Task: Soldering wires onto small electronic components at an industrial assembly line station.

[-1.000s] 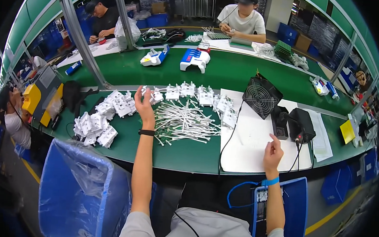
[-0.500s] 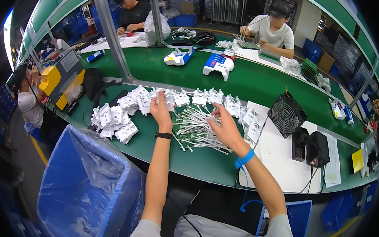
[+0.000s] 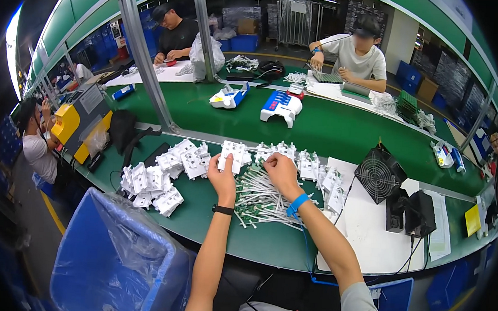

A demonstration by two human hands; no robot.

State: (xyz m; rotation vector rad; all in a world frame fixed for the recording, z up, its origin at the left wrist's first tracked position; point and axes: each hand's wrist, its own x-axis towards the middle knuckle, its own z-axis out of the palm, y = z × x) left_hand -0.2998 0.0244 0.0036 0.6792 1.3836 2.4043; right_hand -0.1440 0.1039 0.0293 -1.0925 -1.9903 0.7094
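My left hand is closed on a flat white plastic housing, held up with its face toward me, thumb on the front. My right hand bends over the far edge of a heap of white cables with small green circuit boards. Its thumb and fingertips are pinched together; what lies between them is too small to make out. More white housings stand in a curved row behind the cables. At the left, further housings lie piled up.
A large blue bin with a clear liner stands front left. Right of the cables are a black fan and a black power unit on white sheeting. Blue-and-white devices sit on the green surface beyond, where people work. A metal post rises far left.
My left hand has moved right, bringing a white housing up in front of the cables. My right hand has gone from fingers apart above the cables to a pinch at their far edge.
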